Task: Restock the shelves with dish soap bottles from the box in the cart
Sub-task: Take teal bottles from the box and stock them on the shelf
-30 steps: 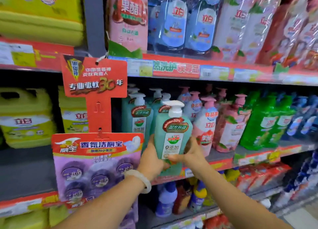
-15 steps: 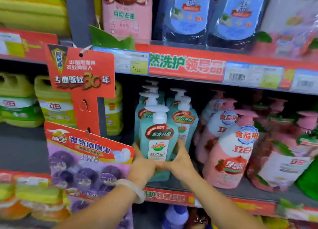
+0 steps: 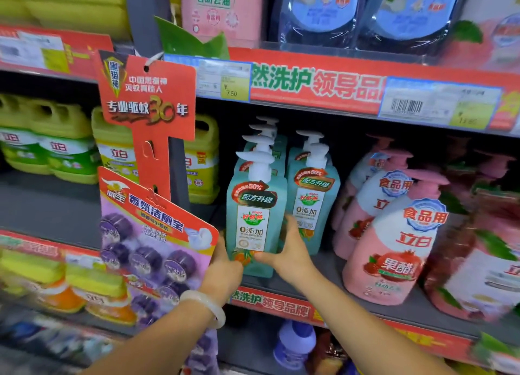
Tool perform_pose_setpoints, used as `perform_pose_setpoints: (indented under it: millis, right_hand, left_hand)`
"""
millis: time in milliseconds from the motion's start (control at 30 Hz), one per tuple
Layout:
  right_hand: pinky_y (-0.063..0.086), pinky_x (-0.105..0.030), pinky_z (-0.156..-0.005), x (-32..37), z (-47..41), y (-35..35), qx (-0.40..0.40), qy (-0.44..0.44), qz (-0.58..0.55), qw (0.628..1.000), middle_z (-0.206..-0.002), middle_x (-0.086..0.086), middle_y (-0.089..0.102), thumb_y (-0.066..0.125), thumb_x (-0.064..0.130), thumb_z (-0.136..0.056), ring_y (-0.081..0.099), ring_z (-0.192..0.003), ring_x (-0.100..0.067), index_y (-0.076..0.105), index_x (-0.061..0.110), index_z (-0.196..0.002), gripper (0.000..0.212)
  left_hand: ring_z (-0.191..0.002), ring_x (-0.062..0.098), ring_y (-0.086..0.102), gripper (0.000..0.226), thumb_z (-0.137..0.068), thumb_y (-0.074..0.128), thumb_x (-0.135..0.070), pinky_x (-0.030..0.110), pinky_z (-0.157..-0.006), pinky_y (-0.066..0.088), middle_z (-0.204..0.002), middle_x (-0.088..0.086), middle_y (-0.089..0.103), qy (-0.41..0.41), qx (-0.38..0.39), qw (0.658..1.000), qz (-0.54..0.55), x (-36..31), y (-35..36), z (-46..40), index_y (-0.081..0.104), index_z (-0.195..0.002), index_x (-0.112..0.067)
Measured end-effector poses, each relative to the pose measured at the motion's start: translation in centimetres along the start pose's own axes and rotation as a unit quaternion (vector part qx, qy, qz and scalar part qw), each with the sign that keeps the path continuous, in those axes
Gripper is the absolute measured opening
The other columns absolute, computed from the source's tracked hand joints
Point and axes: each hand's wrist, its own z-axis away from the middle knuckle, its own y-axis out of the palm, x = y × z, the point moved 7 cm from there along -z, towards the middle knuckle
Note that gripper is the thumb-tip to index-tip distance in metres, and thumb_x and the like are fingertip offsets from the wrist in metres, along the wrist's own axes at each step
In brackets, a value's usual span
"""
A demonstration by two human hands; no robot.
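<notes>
Two hands grip one teal bottle (image 3: 254, 219) in the head view, the only view: the left hand (image 3: 225, 273) is wrapped round its lower left side, the right hand (image 3: 289, 250) clamped on its lower right with a thumb across the front label. The bottle stands upright at the front edge of the shelf (image 3: 318, 293), at the head of the left row of teal pump bottles (image 3: 263, 146); whether its base already rests on the shelf I cannot tell, since the hands cover it. A second teal row (image 3: 312, 194) stands just beside it on the right, touching or nearly so

By my reading the step in hand is setting this bottle into its row. Next it should be squared with its label forward, pushed snug to the one behind, then let go, and the hands sent for another from the box, which is out of view

Pink bottles (image 3: 394, 248) stand near on the right, yellow jugs (image 3: 199, 160) on the left. A hanging red card strip (image 3: 149, 98) with a purple pack (image 3: 152, 242) dangles just beside the left hand and could snag the wrist or its bangle (image 3: 208, 307)
</notes>
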Motion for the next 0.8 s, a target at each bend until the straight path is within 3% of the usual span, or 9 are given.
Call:
perform_pose_setpoints:
  millis: [133,267,367,500,633,733,800]
  right_hand:
    - [0.032,-0.015,-0.09,0.2,0.0,0.1,0.006,0.016,0.006,1.0,-0.12,0.01,0.043,0.08,0.004,-0.068,0.038,-0.112,0.0,0.025,0.015,-0.141,0.092]
    - [0.035,-0.019,-0.093,0.4,0.0,0.2,-0.001,0.025,0.006,1.0,-0.122,0.007,0.045,0.08,0.002,-0.067,0.04,-0.112,-0.002,0.026,0.015,-0.141,0.093]
    - [0.038,-0.022,-0.096,0.4,0.0,0.5,-0.007,0.027,0.006,1.0,-0.129,0.002,0.048,0.081,0.003,-0.066,0.044,-0.115,-0.007,0.026,0.015,-0.14,0.093]
    - [0.041,-0.029,-0.101,0.2,-0.1,0.6,-0.011,0.022,0.01,1.0,-0.133,-0.001,0.05,0.082,0.005,-0.064,0.047,-0.121,-0.012,0.027,0.015,-0.14,0.095]
    - [0.042,-0.034,-0.103,-0.8,0.2,0.7,-0.01,0.035,0.012,0.999,-0.131,-0.003,0.049,0.084,0.007,-0.062,0.048,-0.122,-0.016,0.03,0.013,-0.138,0.093]
    - [0.045,-0.027,-0.09,-2.3,1.5,1.2,0.0,0.06,0.031,0.998,-0.118,-0.001,0.053,0.086,0.011,-0.061,0.053,-0.109,-0.013,0.039,0.013,-0.126,0.08]
    - [0.049,-0.032,-0.09,-3.0,2.6,1.5,0.0,0.073,0.057,0.996,-0.116,-0.004,0.056,0.087,0.021,-0.055,0.056,-0.107,-0.016,0.044,0.016,-0.115,0.074]
  left_hand:
    - [-0.112,0.026,0.052,0.062,-0.089,0.04,0.012,0.031,-0.09,0.043,-0.136,0.012,0.049,-0.014,-0.023,1.0,-0.01,0.5,-0.5,-0.3,0.026,-0.142,-0.017]
    - [-0.099,0.018,0.048,0.065,-0.089,0.043,0.011,0.026,-0.081,0.039,-0.133,0.009,0.052,-0.005,-0.024,1.0,-0.016,0.9,-0.5,-0.6,0.026,-0.143,-0.02]
    - [-0.103,0.018,0.049,0.064,-0.09,0.046,0.006,0.027,-0.085,0.039,-0.137,0.007,0.049,-0.007,-0.034,0.999,-0.028,1.5,-0.8,-1.0,0.025,-0.144,-0.02]
    - [-0.126,0.026,0.046,0.057,-0.096,0.046,-0.002,0.032,-0.101,0.037,-0.144,0.006,0.043,-0.009,-0.033,0.998,-0.058,1.5,-0.8,-1.1,0.023,-0.146,-0.018]
    - [-0.123,0.028,0.047,0.051,-0.091,0.051,-0.002,0.033,-0.1,0.038,-0.136,0.014,0.047,-0.005,-0.036,0.991,-0.128,1.4,-0.8,-0.2,0.031,-0.138,-0.005]
    - [-0.117,0.029,0.052,0.052,-0.087,0.056,-0.003,0.033,-0.098,0.042,-0.129,0.013,0.053,0.016,-0.035,0.985,-0.168,2.0,-0.7,0.7,0.034,-0.133,-0.008]
    - [-0.116,0.027,0.054,0.054,-0.085,0.058,-0.005,0.033,-0.098,0.043,-0.126,0.009,0.056,0.033,-0.033,0.983,-0.178,2.4,-0.5,1.4,0.034,-0.133,-0.012]
